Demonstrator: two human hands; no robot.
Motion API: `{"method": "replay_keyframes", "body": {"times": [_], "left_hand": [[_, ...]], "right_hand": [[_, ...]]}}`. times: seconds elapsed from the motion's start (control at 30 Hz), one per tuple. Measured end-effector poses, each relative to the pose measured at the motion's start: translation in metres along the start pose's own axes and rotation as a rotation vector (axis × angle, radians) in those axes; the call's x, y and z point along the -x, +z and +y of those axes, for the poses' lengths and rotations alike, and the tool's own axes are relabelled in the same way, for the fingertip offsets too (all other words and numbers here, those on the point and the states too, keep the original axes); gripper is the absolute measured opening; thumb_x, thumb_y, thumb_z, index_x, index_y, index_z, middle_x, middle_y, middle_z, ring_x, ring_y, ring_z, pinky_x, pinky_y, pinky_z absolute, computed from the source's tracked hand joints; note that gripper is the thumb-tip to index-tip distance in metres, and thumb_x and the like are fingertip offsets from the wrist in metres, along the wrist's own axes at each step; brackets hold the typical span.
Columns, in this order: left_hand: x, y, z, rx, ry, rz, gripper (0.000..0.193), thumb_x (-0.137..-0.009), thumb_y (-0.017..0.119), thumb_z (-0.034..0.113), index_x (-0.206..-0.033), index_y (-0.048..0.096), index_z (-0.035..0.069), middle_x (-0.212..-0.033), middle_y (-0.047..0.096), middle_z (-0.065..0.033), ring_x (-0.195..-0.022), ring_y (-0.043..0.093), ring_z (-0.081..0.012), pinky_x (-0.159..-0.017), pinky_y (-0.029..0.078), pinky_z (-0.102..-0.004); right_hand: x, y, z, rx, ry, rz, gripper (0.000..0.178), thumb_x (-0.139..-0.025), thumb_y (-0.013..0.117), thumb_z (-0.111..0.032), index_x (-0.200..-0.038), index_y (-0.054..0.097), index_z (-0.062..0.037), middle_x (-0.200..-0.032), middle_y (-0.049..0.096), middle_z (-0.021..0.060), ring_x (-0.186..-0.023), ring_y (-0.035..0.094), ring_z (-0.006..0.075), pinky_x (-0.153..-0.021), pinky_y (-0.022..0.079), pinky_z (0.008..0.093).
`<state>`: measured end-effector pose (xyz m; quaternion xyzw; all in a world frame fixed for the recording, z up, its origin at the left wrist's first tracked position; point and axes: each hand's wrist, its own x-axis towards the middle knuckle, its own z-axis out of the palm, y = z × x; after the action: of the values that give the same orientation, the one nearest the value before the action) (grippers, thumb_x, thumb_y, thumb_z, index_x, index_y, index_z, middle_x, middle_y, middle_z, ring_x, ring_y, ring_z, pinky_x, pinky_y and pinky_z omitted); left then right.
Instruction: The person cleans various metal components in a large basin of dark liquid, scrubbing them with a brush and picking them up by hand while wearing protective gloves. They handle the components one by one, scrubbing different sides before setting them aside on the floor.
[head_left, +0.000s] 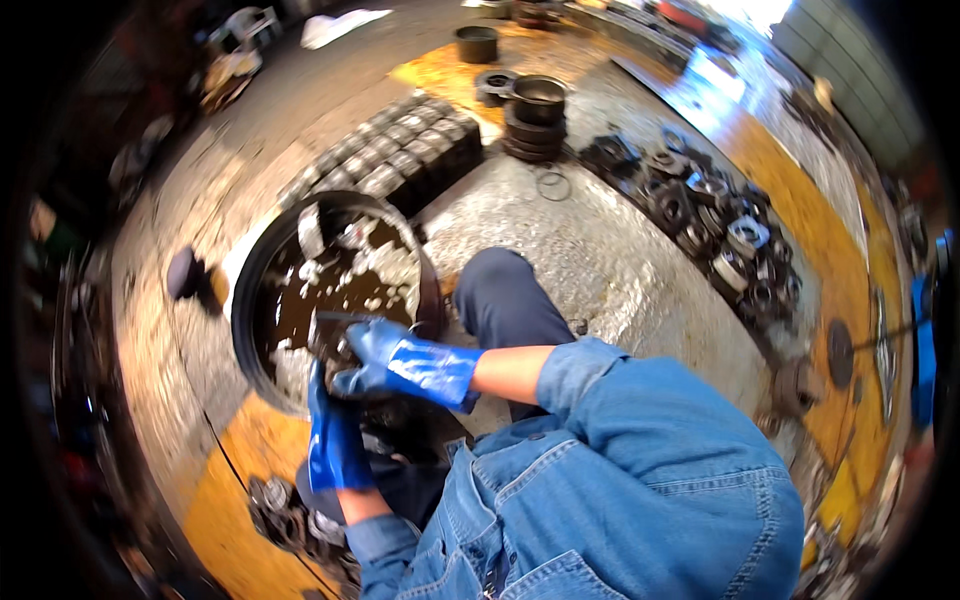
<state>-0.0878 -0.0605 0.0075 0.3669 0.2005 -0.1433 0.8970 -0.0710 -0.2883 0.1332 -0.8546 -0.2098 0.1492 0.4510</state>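
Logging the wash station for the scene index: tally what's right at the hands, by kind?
Blue-gloved hands: 2, left hand and right hand
Round black basin of dark foamy liquid: 1
Dark metal part gripped by both hands over the basin: 1
Total: 4
Parts in the floor rows beyond are too blurred to count.

No packages, labels, signs or screens anywhere around the round dark wash basin (262, 300); only bare metal parts and floor show near it.
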Motion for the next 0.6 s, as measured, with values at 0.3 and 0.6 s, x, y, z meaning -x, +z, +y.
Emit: {"method": "replay_keyframes", "body": {"times": [0.3,0.6], "left_hand": [[0.013,-0.024,0.016,-0.099,-0.060,0.405,0.076,-0.098,0.047,0.067,-0.151,0.053,0.013,-0.151,0.055,-0.0184,-0.133,0.055,-0.0431,-0.110,0.045,-0.0636],[-0.013,-0.006,0.033,-0.377,0.015,0.700,0.078,-0.097,0.041,0.070,-0.150,0.054,0.014,-0.147,0.059,-0.0170,-0.131,0.058,-0.0396,-0.108,0.049,-0.0561]], "right_hand": [[-0.008,-0.026,0.016,-0.279,-0.059,-0.115,0.050,-0.079,0.077,-0.046,-0.095,0.074,0.0006,-0.089,0.072,0.0260,-0.086,0.071,0.0436,-0.075,0.056,0.0490],[-0.037,-0.049,0.056,-0.676,-0.074,-0.288,0.032,-0.086,0.068,-0.033,-0.092,0.072,-0.0017,-0.086,0.071,0.0222,-0.078,0.066,0.0382,-0.071,0.050,0.0497]]}}
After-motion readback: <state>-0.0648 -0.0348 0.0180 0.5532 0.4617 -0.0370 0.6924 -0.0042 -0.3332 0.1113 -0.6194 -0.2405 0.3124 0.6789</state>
